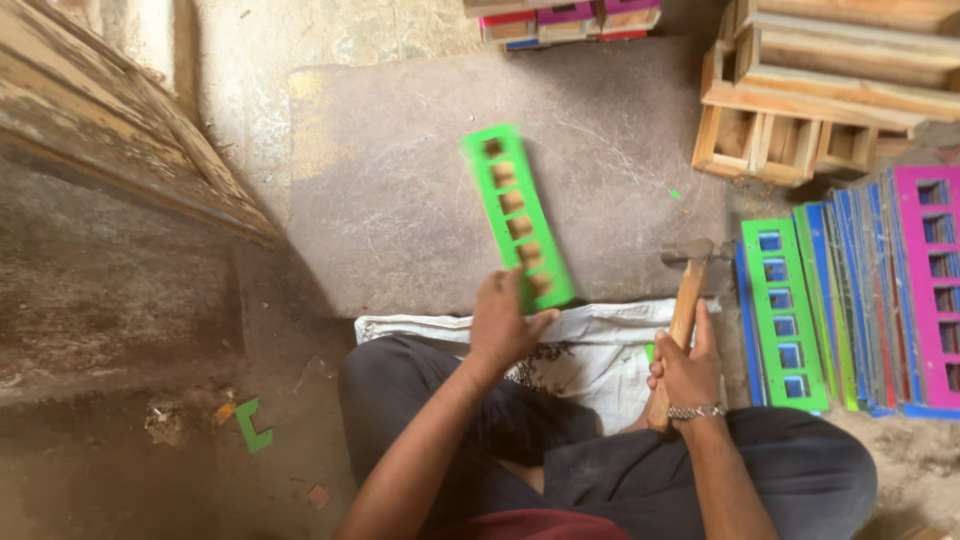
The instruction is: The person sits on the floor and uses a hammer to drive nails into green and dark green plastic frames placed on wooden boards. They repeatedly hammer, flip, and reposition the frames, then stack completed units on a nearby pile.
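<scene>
Green strip (517, 212): long flat green piece with a row of 6 rectangular cutouts, slightly blurred, held tilted over the grey stone slab (400, 180), near end toward you, far end pointing up and left. Wood-coloured bits show through the cutouts; can't tell if they're fixed in.

Your left hand (502, 322) pinches the strip's near end, thumb on one side, fingers closed on the other, just above the slab's front edge.

Your right hand (688, 372) is wrapped tight around the wooden handle of a hammer (688, 290), fingers pressed together. Metal head is up and forward, over the slab's right front corner, well apart from the strip. Metal wristwatch (697, 411) on that wrist.

A white cloth (600, 345) lies across your lap between both hands, touching the slab's front edge. You're sitting in dark trousers, knees spread.

Right of the hammer: a stack of same-shape cutout panels (860, 300) fanned out on the floor, green one nearest, then blue, red, magenta at the far right. Above that stack: bare wooden frames (800, 110) with open compartments, piled up. Top centre, beyond the slab: more small frames (565, 20) with pink, magenta and blue faces.

Left side: weathered wooden planks (110, 120) running diagonally. On the dirt floor lower left, a small green offcut (253, 424) shaped like a bracket, plus scattered debris near it.
</scene>
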